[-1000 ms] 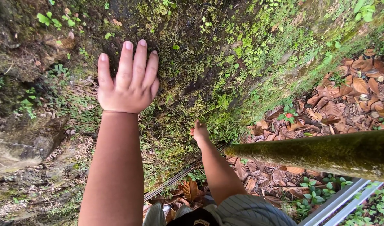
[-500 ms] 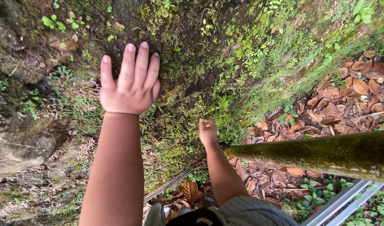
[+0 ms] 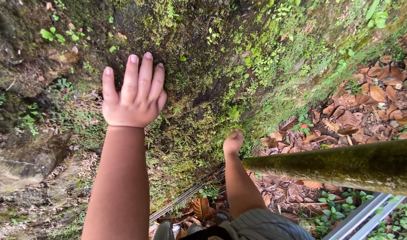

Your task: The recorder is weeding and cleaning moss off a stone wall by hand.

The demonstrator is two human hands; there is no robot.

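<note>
Now right hand (image 3: 232,143) has closed, shifting right; left hand (image 3: 133,95) stays flat.

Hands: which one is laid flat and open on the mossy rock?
The left hand, fingers spread flat against the mossy rock. The right hand is lower, curled shut near the mossy pole.

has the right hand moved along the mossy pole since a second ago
Yes. The right hand has shifted right, closing on the mossy pole's near end, and curled into a fist.

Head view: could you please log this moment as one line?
left hand: flat, open on mossy rock face | right hand: closed, low near rock | mossy pole: right
</note>
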